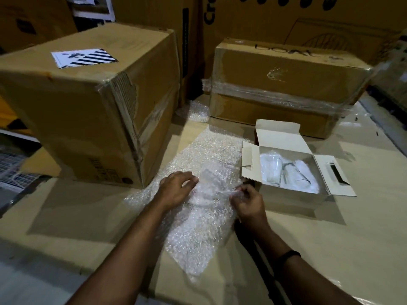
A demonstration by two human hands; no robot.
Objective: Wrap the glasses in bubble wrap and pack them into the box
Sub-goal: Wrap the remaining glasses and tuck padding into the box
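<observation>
- Your left hand (pixel 176 188) lies on the left side of a raised bundle (pixel 208 183) in the bubble wrap (pixel 198 234), fingers curled over it and gripping it.
- Your right hand (pixel 247 202) pinches a fold of the wrap between thumb and fingertips at the bundle's right side.
- What is inside the bundle is too blurred to make out.
- The sheet of wrap lies flat on the cardboard surface (pixel 88 216), running from between your forearms towards the back.
- The white box (pixel 290 197) sits just right of the sheet, flaps open.
- Two glasses (pixel 273 170) lie on their sides inside it, on white padding.
- A large brown carton (pixel 83 111) stands to your left.
- A film-wrapped carton (pixel 284 84) stands behind the white box.
- A black band (pixel 288 254) circles your right wrist.
</observation>
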